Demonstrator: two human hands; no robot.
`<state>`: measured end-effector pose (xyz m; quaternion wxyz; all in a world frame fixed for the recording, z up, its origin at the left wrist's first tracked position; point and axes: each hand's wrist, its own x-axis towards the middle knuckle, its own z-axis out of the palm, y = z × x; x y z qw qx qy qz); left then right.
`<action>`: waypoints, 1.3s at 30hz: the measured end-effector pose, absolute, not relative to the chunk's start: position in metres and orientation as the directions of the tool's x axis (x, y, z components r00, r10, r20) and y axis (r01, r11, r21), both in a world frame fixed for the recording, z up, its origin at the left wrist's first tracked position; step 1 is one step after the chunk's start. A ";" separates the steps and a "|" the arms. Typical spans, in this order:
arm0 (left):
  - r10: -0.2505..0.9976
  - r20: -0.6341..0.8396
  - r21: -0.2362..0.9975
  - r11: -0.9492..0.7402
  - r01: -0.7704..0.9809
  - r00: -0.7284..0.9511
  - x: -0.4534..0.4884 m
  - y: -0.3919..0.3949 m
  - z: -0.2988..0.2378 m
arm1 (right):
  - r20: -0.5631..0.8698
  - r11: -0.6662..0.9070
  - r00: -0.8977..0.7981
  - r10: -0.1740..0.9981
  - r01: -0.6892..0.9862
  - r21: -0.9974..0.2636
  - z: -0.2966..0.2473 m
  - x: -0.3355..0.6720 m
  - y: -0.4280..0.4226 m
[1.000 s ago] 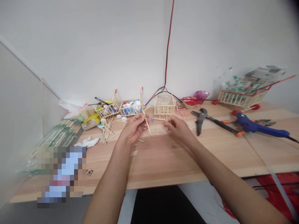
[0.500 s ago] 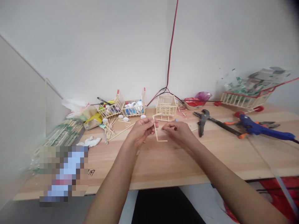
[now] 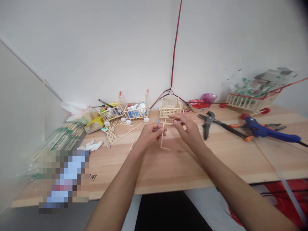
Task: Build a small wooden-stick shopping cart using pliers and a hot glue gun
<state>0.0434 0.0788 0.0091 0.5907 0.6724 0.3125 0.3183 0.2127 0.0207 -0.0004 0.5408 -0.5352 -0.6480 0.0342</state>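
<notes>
My left hand (image 3: 154,133) pinches a small frame of thin wooden sticks (image 3: 162,141) between thumb and fingers. The frame has an upright stick, with short sticks running to the right at its top and bottom. My right hand (image 3: 186,126) is at the frame's upper right end, index finger stretched out and thumb apart from it. Whether its thumb touches the upper stick I cannot tell. Just behind the hands stands a small wooden-stick basket (image 3: 170,107). Another bent stick piece (image 3: 132,142) lies left of my left hand.
Two little stick carts (image 3: 136,110) stand at the back, loose sticks (image 3: 113,133) before them. Bagged sticks (image 3: 60,138) lie left. To the right are pliers (image 3: 207,125), a blue glue gun (image 3: 271,130), a red bowl (image 3: 198,104) and a larger cart (image 3: 250,101) with bottles.
My right hand has risen slightly and its fingers have opened out by the frame's top. The frame has turned in my left hand, its top stick now pointing right.
</notes>
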 end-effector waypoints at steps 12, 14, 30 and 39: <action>0.800 0.045 0.995 -0.092 0.049 0.598 0.049 0.074 0.007 | 0.642 0.398 0.070 0.764 0.732 -0.553 -0.007 0.213 0.022; 0.801 0.043 0.995 -0.089 0.047 0.597 0.048 0.073 0.008 | 0.632 0.379 0.082 0.771 0.738 -0.558 -0.007 0.212 0.021; 0.794 0.046 0.997 -0.076 0.024 0.606 0.049 0.075 0.003 | 0.638 0.371 0.063 0.768 0.768 -0.522 -0.010 0.213 0.022; 0.786 0.047 0.998 -0.067 0.009 0.617 0.048 0.078 -0.001 | 0.619 0.353 0.056 0.783 0.780 -0.517 -0.010 0.214 0.022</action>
